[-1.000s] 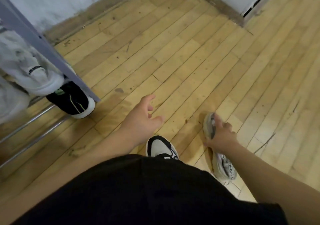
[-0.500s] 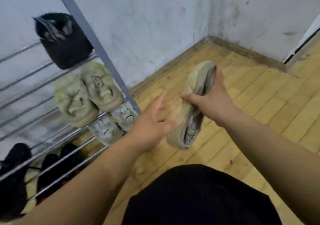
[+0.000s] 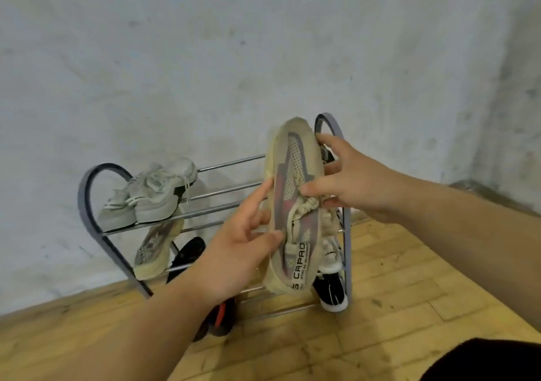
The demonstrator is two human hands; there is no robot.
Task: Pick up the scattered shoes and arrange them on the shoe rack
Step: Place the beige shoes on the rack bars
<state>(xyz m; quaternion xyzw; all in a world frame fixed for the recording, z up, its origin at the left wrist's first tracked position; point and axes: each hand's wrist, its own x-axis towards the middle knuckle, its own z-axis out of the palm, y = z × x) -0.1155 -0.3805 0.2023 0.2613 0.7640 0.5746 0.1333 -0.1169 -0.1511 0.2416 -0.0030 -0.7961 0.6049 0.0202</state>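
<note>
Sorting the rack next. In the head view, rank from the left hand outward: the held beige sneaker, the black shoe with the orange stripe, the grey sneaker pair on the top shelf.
1. Held beige sneaker, touching the left hand.
2. Black shoe with the orange stripe, just below the wrist.
3. Grey sneaker pair, upper left of the rack.

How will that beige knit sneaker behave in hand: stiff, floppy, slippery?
The beige knit sneaker probably flexes: the upper looks like soft mesh. It seems light, since the left hand and right hand hold it with loose fingertips. Likely not slippery, given the textured knit and knotted laces.
</note>
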